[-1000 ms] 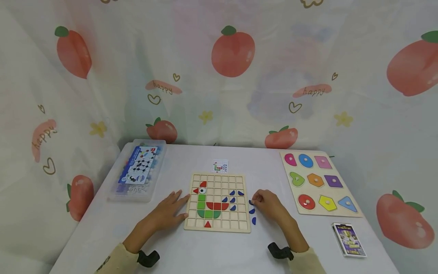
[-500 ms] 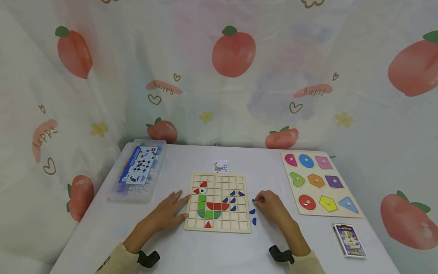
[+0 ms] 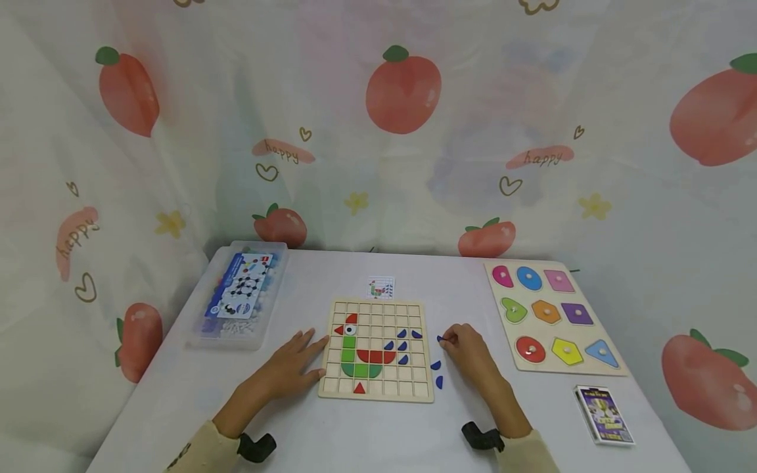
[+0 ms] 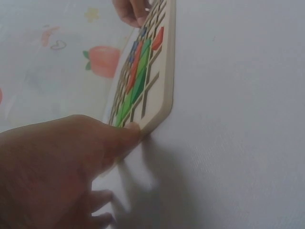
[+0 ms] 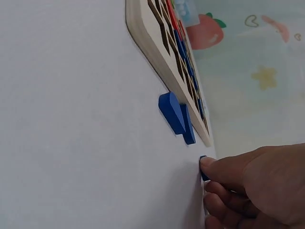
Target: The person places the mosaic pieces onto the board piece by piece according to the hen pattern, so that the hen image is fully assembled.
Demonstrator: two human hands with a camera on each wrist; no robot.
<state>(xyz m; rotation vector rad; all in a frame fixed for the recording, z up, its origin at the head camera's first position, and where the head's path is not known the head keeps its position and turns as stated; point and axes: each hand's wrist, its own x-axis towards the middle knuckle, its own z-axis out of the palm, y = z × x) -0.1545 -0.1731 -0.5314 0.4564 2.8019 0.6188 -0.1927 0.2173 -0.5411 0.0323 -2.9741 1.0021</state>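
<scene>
A wooden grid board (image 3: 375, 398) lies mid-table, with red, green and blue shapes set in it as a bird. My left hand (image 3: 288, 366) rests beside its left edge, fingers spread, and the thumb (image 4: 126, 133) touches a corner of the board in the left wrist view. To the right of the board, my right hand (image 3: 468, 353) pinches a blue half-round piece (image 3: 440, 339) between thumb and fingertips, close over the table; its fingers partly hide it in the right wrist view. Two more blue half-round pieces (image 3: 439, 382) lie by the board's right edge.
A small picture card (image 3: 380, 287) showing a bird lies behind the board. At the left sits a clear plastic case (image 3: 236, 332). On the right are a shape puzzle board (image 3: 568, 364) with knobbed pieces and a boxed card deck (image 3: 603, 415).
My right hand has drawn the blue half-round piece slightly right and away from the board, tilting it in its pinch. The left hand stays at the board's edge.
</scene>
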